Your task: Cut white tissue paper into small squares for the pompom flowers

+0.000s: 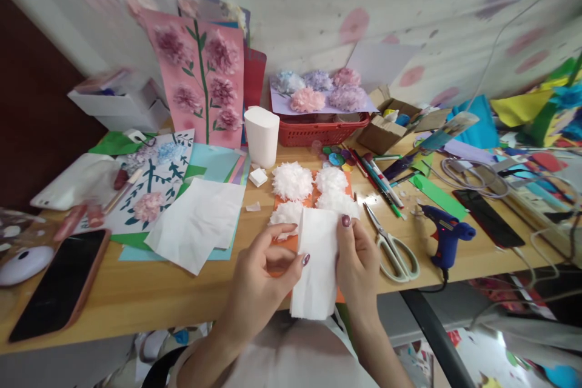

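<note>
A person's two bare hands worked over a wooden worktop (182,300), a folded strip of white paper (314,276) held upright between them at the worktop's front edge. The fingers of the right hand (359,260) pinched the strip along its right side, thumb in front and the others curled in beside it. The left hand (264,273) was at the opposite side, its thumb tip against the paper and its other fingers loosely bent; whether they gripped it could not be told.

Just beyond the strip, four fluffy white paper flowers (291,180) sat on an orange sheet (285,244), partly covered by the paper and hands. To the right lay scissors (393,251) with pale handles, near a blue glue gun (448,233) and a row of pens (379,179). White sheets (195,221) rested on coloured paper at left, with a phone (61,285) farther out near the corner.

Behind, a white container (262,136) stood beside a red basket (318,132), across which lay a lilac sheet (278,99) bearing pastel flowers (308,99). A pink panel (184,115), decorated with purplish blooms (222,51) and a green stem, stood upright at the back left.
</note>
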A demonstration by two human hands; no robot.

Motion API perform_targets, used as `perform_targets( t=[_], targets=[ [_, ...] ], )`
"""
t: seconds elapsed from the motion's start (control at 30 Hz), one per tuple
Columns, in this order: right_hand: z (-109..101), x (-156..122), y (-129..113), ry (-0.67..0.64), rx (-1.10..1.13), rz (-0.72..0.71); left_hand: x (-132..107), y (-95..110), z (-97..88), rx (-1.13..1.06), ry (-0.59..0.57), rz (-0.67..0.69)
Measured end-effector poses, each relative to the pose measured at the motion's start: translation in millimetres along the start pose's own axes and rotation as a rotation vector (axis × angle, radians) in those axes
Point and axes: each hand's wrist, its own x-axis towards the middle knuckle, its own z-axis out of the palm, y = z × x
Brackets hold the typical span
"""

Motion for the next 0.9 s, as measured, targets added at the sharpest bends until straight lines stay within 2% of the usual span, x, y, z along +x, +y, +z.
perform_targets(
  t=[0.23, 0.3, 0.4, 0.47, 0.53, 0.63, 0.8, 0.9],
  targets=[
    [-0.5, -0.5, 1.1, 0.059, -0.053, -0.050, -0.5, -8.2, -1.2, -0.088, -0.020, 0.002],
    [-1.1, 0.5, -0.1, 0.076, -0.080, -0.090, -1.3, -10.9, -1.4, -0.118, -0.026, 0.051],
    [-1.0, 1.1, -2.3, 0.083, -0.119, -0.129, -1.7, -12.3, -2.1, -0.130, -0.112, 0.148],
    [-0.6, 0.4, -2.8, 0.076, -0.122, -0.124, -1.1, -12.2, -2.7, -0.076, -0.165, 0.210],
    [-0.5, -1.1, -2.3, 0.061, -0.106, -0.111, 0.1, -12.6, -3.4, 0.008, -0.152, 0.250],
    [-1.3, -3.0, -0.7, 0.040, -0.105, -0.101, 1.6, -14.9, -3.8, 0.064, -0.099, 0.233],
    [-2.6, -1.7, 1.1, 0.042, -0.140, -0.098, 1.1, -18.2, -2.6, 0.006, -0.091, 0.187],
    [-3.5, -1.8, 0.1, 0.007, -0.108, -0.050, 1.6, -17.0, -1.1, -0.061, -0.089, 0.142]
  ],
)
